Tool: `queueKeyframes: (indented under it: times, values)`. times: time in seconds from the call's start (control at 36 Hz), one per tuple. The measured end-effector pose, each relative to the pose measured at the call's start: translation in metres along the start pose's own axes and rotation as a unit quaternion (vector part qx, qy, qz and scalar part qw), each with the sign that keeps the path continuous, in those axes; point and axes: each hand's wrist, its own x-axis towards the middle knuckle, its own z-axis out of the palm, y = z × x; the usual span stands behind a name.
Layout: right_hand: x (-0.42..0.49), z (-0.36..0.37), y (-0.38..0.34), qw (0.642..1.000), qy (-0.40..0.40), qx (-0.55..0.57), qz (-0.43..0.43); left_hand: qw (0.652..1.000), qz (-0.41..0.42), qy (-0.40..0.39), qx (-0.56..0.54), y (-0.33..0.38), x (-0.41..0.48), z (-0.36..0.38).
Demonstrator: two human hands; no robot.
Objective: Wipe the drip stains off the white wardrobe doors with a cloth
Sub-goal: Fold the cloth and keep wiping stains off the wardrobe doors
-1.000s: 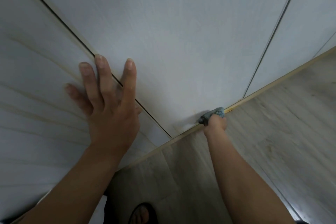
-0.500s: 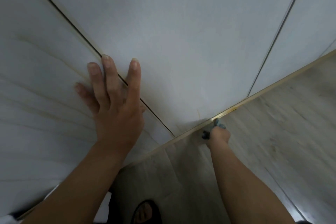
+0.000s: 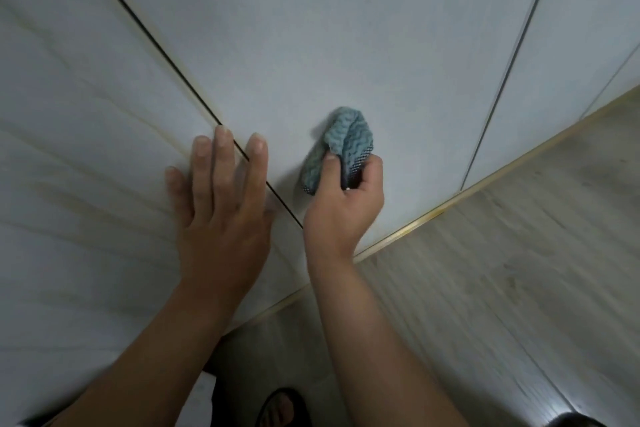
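White wardrobe doors (image 3: 311, 28) fill the upper view, split by dark vertical gaps. Faint yellowish drip streaks (image 3: 69, 156) run down the left door. My left hand (image 3: 221, 204) lies flat with straight fingers across the gap between the left and middle doors. My right hand (image 3: 343, 204) grips a bunched teal cloth (image 3: 343, 142) and holds it against the lower part of the middle door, right beside my left hand.
A gold trim strip (image 3: 433, 215) runs along the foot of the doors where they meet the pale wood-look floor (image 3: 502, 288). A foot in a dark sandal (image 3: 282, 409) stands at the bottom edge.
My right hand has risen with the cloth from the gold trim at the floor up onto the middle door, beside my left hand. The left hand stays pressed flat on the doors.
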Motion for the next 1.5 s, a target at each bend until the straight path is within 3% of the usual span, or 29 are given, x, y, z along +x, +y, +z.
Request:
queueKeyframes:
  times: [0.14, 0.25, 0.33, 0.5, 0.61, 0.69, 0.78, 0.92, 1.03, 1.08, 1.14, 1.22, 1.28, 1.42, 1.5]
  values:
    - [0.016, -0.009, 0.033, 0.994, 0.073, -0.066, -0.050, 0.999, -0.010, -0.047, 0.011, 0.001, 0.002, -0.002]
    - [0.029, -0.027, 0.085, 0.968, 0.180, -0.122, 0.126, 0.998, -0.001, -0.055, 0.023, -0.001, 0.001, 0.000]
    - [0.039, -0.039, 0.099, 0.952, 0.177, -0.133, 0.212, 0.998, 0.002, -0.054, 0.026, -0.001, 0.001, 0.000]
    - [0.019, -0.034, 0.085, 0.987, 0.086, -0.075, 0.117, 0.998, -0.006, -0.051, 0.023, 0.003, 0.002, 0.002]
    - [0.018, -0.037, 0.112, 0.983, 0.116, -0.103, 0.101, 0.998, -0.005, -0.050, 0.027, 0.005, 0.001, 0.003]
    - [0.032, -0.050, 0.147, 0.949, 0.186, -0.137, 0.216, 0.999, -0.003, -0.044, 0.027, 0.006, 0.002, 0.004]
    - [0.040, -0.066, 0.172, 0.914, 0.183, -0.179, 0.315, 0.999, -0.006, -0.035, 0.033, 0.004, 0.002, 0.005]
    - [0.038, -0.073, 0.173, 0.944, 0.122, -0.182, 0.246, 0.999, -0.006, -0.026, 0.031, 0.006, 0.002, 0.006]
    - [0.031, -0.063, 0.170, 0.961, 0.135, -0.179, 0.164, 0.999, -0.009, -0.015, 0.047, 0.008, 0.002, 0.008]
    - [0.033, -0.061, 0.185, 0.946, 0.153, -0.209, 0.193, 0.999, -0.008, -0.011, 0.052, 0.009, 0.001, 0.009]
    - [0.039, -0.066, 0.207, 0.912, 0.170, -0.249, 0.280, 0.998, -0.007, -0.001, 0.059, 0.008, 0.000, 0.011]
    - [0.047, -0.091, 0.226, 0.849, 0.103, -0.308, 0.417, 0.999, -0.007, 0.005, 0.049, 0.006, 0.001, 0.012]
    - [0.052, -0.106, 0.225, 0.836, 0.107, -0.292, 0.451, 0.999, -0.004, 0.004, 0.041, 0.006, 0.001, 0.013]
    - [0.032, -0.100, 0.196, 0.868, 0.171, -0.186, 0.428, 1.000, 0.014, -0.021, 0.013, 0.001, 0.000, 0.010]
    - [0.008, -0.080, 0.150, 0.920, 0.149, -0.113, 0.344, 0.999, 0.019, -0.037, -0.012, -0.002, 0.001, 0.003]
